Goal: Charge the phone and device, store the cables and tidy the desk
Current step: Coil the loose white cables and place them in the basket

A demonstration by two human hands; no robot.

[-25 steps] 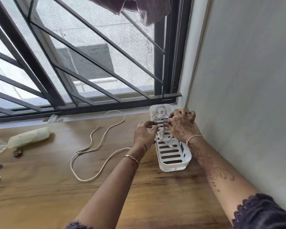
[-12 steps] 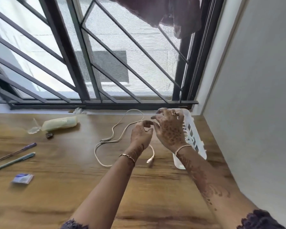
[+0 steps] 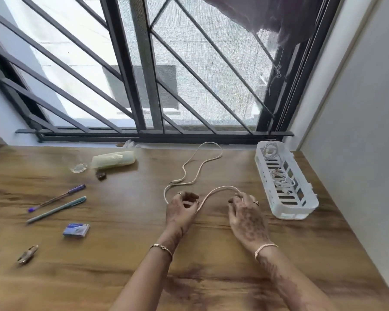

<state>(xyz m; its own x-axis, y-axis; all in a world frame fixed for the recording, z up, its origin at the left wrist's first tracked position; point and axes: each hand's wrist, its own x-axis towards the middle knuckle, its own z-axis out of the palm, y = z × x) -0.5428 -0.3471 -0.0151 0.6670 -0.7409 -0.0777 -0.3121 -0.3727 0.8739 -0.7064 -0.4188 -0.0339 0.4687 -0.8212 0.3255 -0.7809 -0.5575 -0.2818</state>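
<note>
In the head view, a beige cable (image 3: 220, 187) is being gripped at two places just above a wooden desk (image 3: 121, 254). It is being pinched in the curled fingers of the left hand (image 3: 181, 208). The arched stretch between the hands is being held at its other side by the bent fingertips of the right hand (image 3: 247, 217). The rest of the cable is lying in a long loop on the desk, reaching toward the window grille (image 3: 144, 63). Near the right hand, by the wall, a white slotted basket (image 3: 262, 173) is sitting on the desk, with coiled white cables (image 3: 281, 178) lying inside it. Well apart, on the left, a purple pen (image 3: 57, 198), a teal pen (image 3: 56, 209), a blue packet (image 3: 76, 230) and a pale tube (image 3: 112, 160) are lying on the desk, and a glass (image 3: 76, 163) is standing beside the tube.
</note>
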